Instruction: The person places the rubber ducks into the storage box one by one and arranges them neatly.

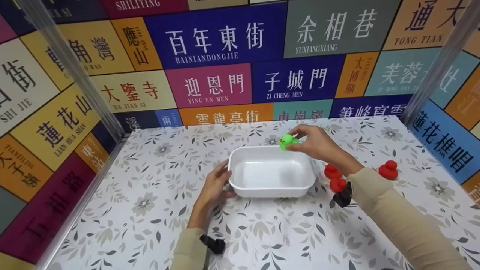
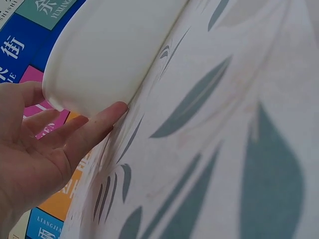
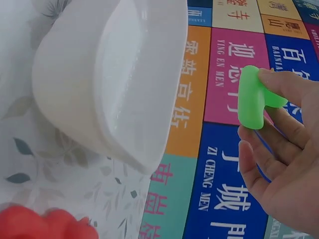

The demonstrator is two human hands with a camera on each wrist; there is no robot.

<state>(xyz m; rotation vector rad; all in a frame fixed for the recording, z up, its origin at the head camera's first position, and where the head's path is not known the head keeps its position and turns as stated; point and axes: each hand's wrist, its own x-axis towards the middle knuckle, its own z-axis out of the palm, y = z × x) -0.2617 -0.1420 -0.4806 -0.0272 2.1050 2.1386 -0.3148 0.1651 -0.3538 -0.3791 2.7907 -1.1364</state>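
A green toy duck [image 1: 287,142] is pinched between the thumb and fingers of my right hand [image 1: 313,141], above the far right rim of a white rectangular basin [image 1: 272,192]. In the right wrist view the duck [image 3: 251,97] shows its smooth underside, held out beside the basin [image 3: 65,89]. My left hand [image 1: 217,182] rests at the basin's left end. Seen from the left wrist, this hand [image 2: 55,139] has its fingers loosely extended, one at the rim and another low by the base of the basin [image 2: 109,55].
Two red toy ducks [image 1: 333,171] sit close together to the right of the basin, partly behind the right wrist's black camera [image 1: 343,195]. Another red duck [image 1: 389,170] lies farther right. A flower-patterned cloth [image 1: 150,225] covers the table, with sign-printed panels [image 1: 221,33] behind.
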